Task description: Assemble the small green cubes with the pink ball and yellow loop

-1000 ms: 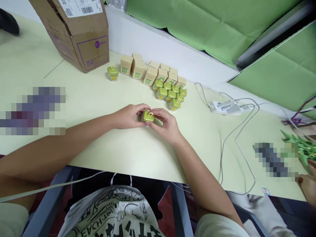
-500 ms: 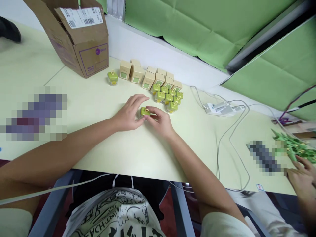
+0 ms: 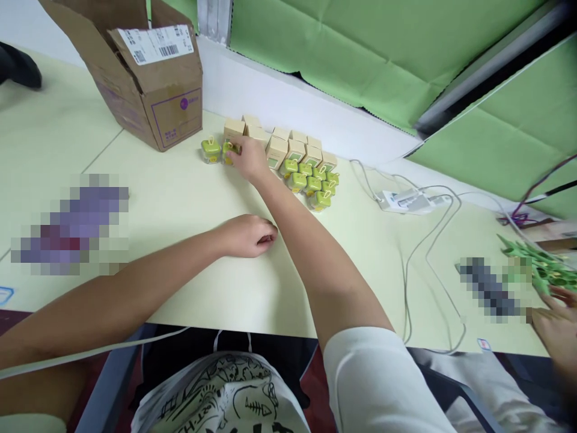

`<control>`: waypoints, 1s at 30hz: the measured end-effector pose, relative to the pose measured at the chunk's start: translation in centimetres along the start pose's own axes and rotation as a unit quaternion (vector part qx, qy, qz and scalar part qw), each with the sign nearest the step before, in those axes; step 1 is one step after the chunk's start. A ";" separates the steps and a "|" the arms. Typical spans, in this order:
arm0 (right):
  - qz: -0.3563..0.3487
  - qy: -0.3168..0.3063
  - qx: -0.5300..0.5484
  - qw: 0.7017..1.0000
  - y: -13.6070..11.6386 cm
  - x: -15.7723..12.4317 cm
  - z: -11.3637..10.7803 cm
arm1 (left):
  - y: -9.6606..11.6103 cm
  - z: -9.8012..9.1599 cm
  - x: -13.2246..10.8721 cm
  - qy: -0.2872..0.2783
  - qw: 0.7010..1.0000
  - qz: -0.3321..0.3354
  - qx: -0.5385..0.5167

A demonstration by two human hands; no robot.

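Note:
My right hand (image 3: 249, 157) reaches to the back of the table, its fingers closed on a small clear container with a green lid (image 3: 229, 150). Just left of it stands a like green-lidded container (image 3: 211, 150) with a pale loop on top. Small tan cartons (image 3: 277, 150) are lined up behind and right of the hand. A cluster of several more green-lidded containers (image 3: 312, 185) sits in front of the cartons. My left hand (image 3: 252, 236) rests on the table with its fingers curled in, and I see nothing in it.
A large open cardboard box (image 3: 157, 99) stands at the back left. A white power strip (image 3: 406, 201) with loose cables lies to the right. At the far right, a co-worker's hand (image 3: 556, 325) is beside green pieces (image 3: 552, 264). Blurred-out items lie at both sides.
My right hand has carried the green-lidded container from between my hands to the back row, beside the lone one. My left hand has let go of it and curled up on the table.

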State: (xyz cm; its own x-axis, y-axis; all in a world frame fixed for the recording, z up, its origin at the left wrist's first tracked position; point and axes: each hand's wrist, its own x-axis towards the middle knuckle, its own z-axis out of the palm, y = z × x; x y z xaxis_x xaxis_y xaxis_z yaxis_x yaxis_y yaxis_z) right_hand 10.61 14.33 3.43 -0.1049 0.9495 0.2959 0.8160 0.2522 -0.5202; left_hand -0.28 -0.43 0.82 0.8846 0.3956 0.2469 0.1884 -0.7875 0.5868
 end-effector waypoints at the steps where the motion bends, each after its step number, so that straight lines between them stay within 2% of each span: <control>1: 0.007 0.008 0.002 1.000 -0.1 0.2 0.2 | 0.0 -0.1 0.1 -0.003 1.000 0.000 -0.001; 5: 0.026 0.054 0.036 0.998 -0.5 0.4 -0.3 | -0.1 -0.1 0.2 0.004 1.000 -0.004 -0.021; 8: -0.010 0.083 0.063 0.994 0.1 -1.3 -3.6 | -0.3 -0.1 0.2 0.026 0.999 -0.010 -0.039; 10: -0.032 0.100 0.050 0.993 1.4 -3.8 -7.0 | -0.5 -0.2 0.2 0.044 0.998 -0.022 -0.050; 12: -0.020 0.136 0.001 0.990 3.3 -7.3 -10.4 | -0.6 -0.2 0.1 0.064 0.995 -0.038 -0.062; 15: 0.069 0.184 -0.120 0.973 6.4 -13.2 -13.2 | -0.6 -0.1 0.2 0.074 0.994 -0.045 -0.066; 17: 0.146 0.176 -0.167 0.959 8.2 -16.5 -13.2 | -0.6 0.0 0.3 0.068 0.995 -0.039 -0.064; 19: 0.191 0.163 -0.162 0.954 9.5 -18.5 -12.4 | -0.6 0.0 0.3 0.063 0.995 -0.037 -0.063; 23: 0.209 0.158 -0.143 0.954 10.3 -19.4 -11.6 | -0.7 -0.1 0.2 0.064 0.995 -0.039 -0.067; 27: 0.186 0.122 -0.089 0.971 8.8 -19.5 -11.5 | -0.6 -0.1 0.1 0.083 0.993 -0.066 -0.059; 30: 0.146 0.120 -0.003 0.982 6.3 -20.1 -10.1 | -0.3 0.1 0.2 0.114 0.989 -0.079 -0.050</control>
State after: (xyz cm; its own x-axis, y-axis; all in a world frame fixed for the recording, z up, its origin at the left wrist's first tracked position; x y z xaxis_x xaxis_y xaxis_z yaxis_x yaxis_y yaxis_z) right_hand 23.55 -5.09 2.29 0.2700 0.9095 0.3160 0.7952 -0.0256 -0.6059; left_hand -0.16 -0.14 0.64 0.7262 0.6156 0.3060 0.2646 -0.6611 0.7021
